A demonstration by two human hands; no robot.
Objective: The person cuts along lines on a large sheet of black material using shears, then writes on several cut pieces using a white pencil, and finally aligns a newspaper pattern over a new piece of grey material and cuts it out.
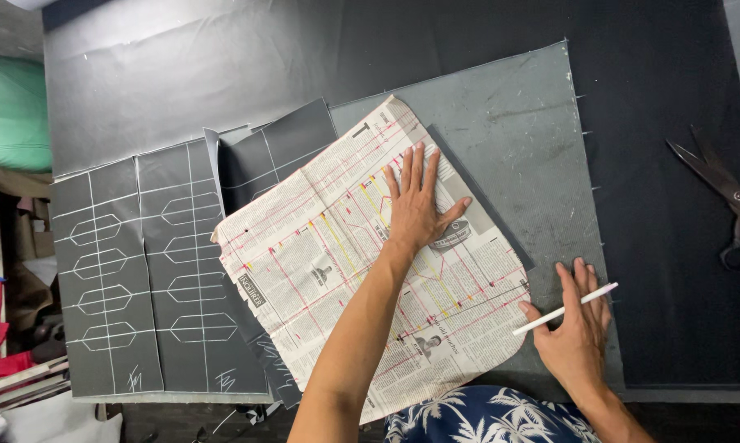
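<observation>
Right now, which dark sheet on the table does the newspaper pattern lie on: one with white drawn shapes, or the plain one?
The plain grey sheet under the newspaper pattern; the marked panels to its left carry white hexagon outlines.

The newspaper [370,271] hid most of a dark panel [476,193], leaving only its right edge in sight, and its own lower corner lay under the forearm; its print was too small to read. The scissors [726,201] were cut off by the right edge, the green bundle [9,111] by the left
</observation>
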